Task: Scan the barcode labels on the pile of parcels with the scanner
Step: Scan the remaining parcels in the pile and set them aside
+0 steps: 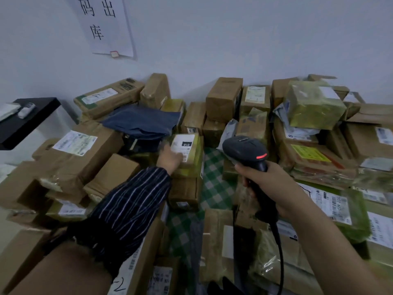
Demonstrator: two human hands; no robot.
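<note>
Fingers (242, 168) of right hand (268, 184) gripping black scanner (246, 149), left hand (170, 159) touching white-labelled yellow-taped parcel (192, 150), grip unclear, brown cardboard parcels (85, 165) heaped on green checked cloth (214, 188), pale wall (212, 39) behind

Scanner (244, 149) was black, with a red strip lit on its head. Sleeve (131, 201) was dark navy with thin white stripes. Parcels (223, 99) were mostly brown cardboard, and several showed yellow-green wrapping. Label (182, 143) was white and carried a black block with white "010". One sticker (308, 153) was bright yellow. Cloth (214, 184) had a green-and-white check. Folded fabric (142, 122) was dark blue. Shelf (32, 122) was black. Wall (234, 39) read pale blue-grey. Sign (106, 24) was white with black characters.
</note>
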